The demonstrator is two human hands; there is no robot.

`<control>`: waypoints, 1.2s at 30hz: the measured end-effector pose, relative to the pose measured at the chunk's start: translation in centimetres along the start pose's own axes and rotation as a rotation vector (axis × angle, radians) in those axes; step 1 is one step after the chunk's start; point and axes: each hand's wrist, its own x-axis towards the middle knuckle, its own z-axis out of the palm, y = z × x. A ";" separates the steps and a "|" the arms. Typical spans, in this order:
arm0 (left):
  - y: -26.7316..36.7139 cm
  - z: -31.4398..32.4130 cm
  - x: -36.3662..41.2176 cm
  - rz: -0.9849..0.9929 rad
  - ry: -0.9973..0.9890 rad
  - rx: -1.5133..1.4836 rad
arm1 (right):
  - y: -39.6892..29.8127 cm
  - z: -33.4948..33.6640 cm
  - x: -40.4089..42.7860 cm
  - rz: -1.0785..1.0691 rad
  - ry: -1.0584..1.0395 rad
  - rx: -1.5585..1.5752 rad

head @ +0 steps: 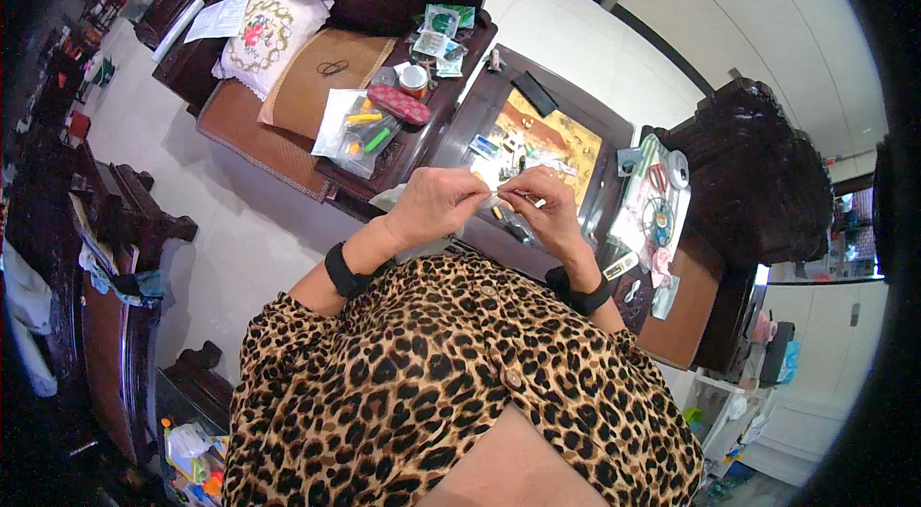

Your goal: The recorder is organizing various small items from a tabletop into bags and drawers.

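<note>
My left hand (440, 201) and my right hand (543, 205) are close together in front of me, thumbs and fingertips pinched on a small, thin, pale item (496, 197) that looks like clear plastic. Its exact kind is too small to tell. Below and beyond the hands is a dark wooden table (468, 133) with a patterned yellow and brown panel (579, 140). Several small items lie on it, among them a blue and white packet (484, 146). A black oblong case (535, 94) rests at the panel's far edge.
On the dark bench at left are a red patterned case (398, 104), a jar (413, 80), a plastic bag with yellow and green tools (363, 133), and an embroidered cushion (262, 36). At right, a cloth-covered tray (647, 197) holds red-handled scissors (658, 177) and a white tape roll (678, 169).
</note>
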 end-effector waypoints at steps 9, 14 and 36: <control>0.3 -0.1 -0.1 -0.007 0.010 0.028 | -0.2 0.1 0.2 -0.125 -0.022 -0.061; 0.7 -0.1 0.0 -0.045 0.016 0.026 | -0.1 0.0 0.3 -0.196 -0.012 -0.171; 0.2 -0.6 0.3 -0.043 0.069 0.005 | 0.1 -0.7 -0.5 -0.189 0.008 -0.202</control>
